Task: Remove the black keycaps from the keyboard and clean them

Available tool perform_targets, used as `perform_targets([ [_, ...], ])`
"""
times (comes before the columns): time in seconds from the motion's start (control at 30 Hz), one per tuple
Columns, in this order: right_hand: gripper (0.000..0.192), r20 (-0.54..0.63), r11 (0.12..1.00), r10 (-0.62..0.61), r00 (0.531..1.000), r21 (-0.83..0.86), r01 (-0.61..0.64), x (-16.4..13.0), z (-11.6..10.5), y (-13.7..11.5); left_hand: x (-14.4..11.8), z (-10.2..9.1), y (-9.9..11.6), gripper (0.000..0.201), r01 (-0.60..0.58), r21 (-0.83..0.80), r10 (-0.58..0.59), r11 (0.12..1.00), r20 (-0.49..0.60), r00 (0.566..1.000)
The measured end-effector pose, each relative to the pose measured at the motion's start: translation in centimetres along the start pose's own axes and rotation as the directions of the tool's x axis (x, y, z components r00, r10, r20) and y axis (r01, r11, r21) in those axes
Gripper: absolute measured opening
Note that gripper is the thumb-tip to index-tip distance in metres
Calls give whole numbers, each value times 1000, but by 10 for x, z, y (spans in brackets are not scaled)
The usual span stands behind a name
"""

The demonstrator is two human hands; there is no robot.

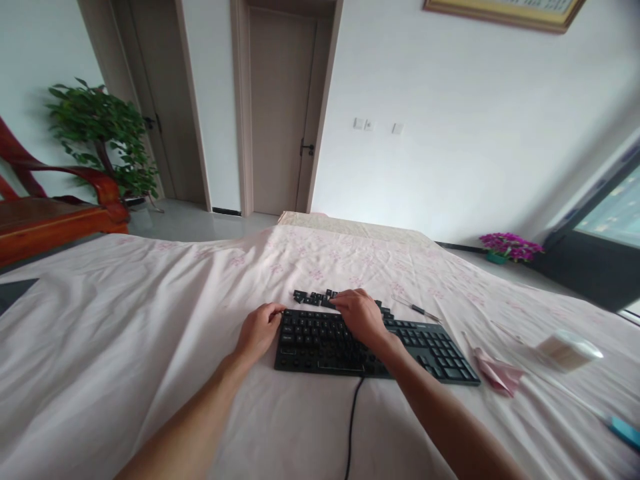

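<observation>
Bare forearms (195, 413) flank a black, rectangular plastic keyboard (315, 340) on pale-pink floral cloth (150, 320). Left hand (259, 328), half-curled, touches its far-left corner; right hand (359, 315), fingers bent, is at small black plastic keycaps (300, 294), grip indeterminable. Advised: brace firmly, pinch each singly.

A wooden chair (60, 220) and a leafy plant (103, 130) stand left of the middle door (281, 110). Right of that door are white switches (359, 124), a gold picture frame (505, 15) and bright flowers (511, 247).

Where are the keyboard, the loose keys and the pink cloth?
Keyboard (345, 343), head view: on its key area.
Loose keys (300, 293), head view: on one key's top.
Pink cloth (499, 373), head view: crumpled middle.
</observation>
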State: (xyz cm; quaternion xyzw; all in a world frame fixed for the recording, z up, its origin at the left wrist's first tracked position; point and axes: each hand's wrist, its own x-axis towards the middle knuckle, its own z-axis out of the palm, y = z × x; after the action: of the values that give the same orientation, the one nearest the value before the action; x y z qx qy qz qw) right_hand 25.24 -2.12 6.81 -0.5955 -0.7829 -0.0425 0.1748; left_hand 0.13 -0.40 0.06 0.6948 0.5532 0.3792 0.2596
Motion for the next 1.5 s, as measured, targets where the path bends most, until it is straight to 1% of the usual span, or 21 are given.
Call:
perform_targets([
  [0.03, 25, 26, 999, 53, 998, -6, -52, 12, 2, 8, 0, 0, 0, 27, 6, -3, -6, 1000, 1, 1000],
  [0.13, 24, 66, 991, 132, 989, -38, -130, 42, 10, 22, 0, 0, 0, 27, 19, -2, -19, 1000, 1, 1000],
  [0.23, 21, 84, 985, 156, 984, -94, -148, 61, 21, 24, 1, 1, -1, 27, 9, -1, -9, 1000, -2, 1000],
  [0.33, 19, 107, 979, 169, 980, -131, -154, 74, 30, 23, 1, 1, -2, 27, 2, -2, -2, 1000, -2, 1000],
  [0.53, 18, 171, 960, 220, 960, -213, -182, 88, 42, 24, 2, 0, -1, 26, 20, -3, -20, 1000, 2, 1000],
  [0.67, 17, 193, 951, 224, 955, -256, -171, 93, 47, 20, 2, 0, 0, 26, 27, -1, -27, 1000, -1, 1000],
  [0.77, 17, 200, 950, 215, 956, -271, -157, 96, 47, 16, 1, 0, -1, 25, 21, -1, -21, 1000, -6, 1000],
  [0.87, 15, 200, 956, 191, 961, -260, -136, 97, 43, 12, 1, 0, -1, 25, 26, 8, -26, 1000, -10, 1000],
  [0.97, 16, 183, 968, 158, 970, -222, -116, 87, 32, 7, 2, 0, -2, 26, 16, 9, -16, 1000, -8, 1000],
  [1.07, 19, 136, 989, 87, 987, -133, -69, 62, 18, -2, 2, 1, -4, 26, -1, -4, 1, 1000, -4, 1000],
  [1.13, 17, 58, 1000, -12, 998, -2, 13, 38, 9, -9, 2, 1, -5, 27, -4, -9, 4, 1000, -1, 1000],
  [1.2, 14, 0, 993, -102, 995, 64, 101, 12, 2, -14, 2, 1, -5, 27, -5, -6, 5, 1000, 1, 1000],
  [1.23, 13, -24, 990, -120, 992, 73, 121, 0, -1, -17, 2, 1, -5, 27, -6, -2, 6, 1000, -1, 1000],
  [1.33, 11, -29, 988, -145, 989, 55, 146, -29, -6, -21, 1, 1, -4, 27, -8, 11, 8, 1000, -6, 1000],
  [1.4, 12, -11, 988, -151, 988, 17, 151, -41, -7, -23, 1, 1, -3, 27, -8, 20, 8, 1000, -7, 1000],
  [1.5, 11, 11, 982, -183, 983, -49, 183, -51, -4, -27, 0, 0, -1, 28, -2, 37, 2, 999, -12, 1000],
])
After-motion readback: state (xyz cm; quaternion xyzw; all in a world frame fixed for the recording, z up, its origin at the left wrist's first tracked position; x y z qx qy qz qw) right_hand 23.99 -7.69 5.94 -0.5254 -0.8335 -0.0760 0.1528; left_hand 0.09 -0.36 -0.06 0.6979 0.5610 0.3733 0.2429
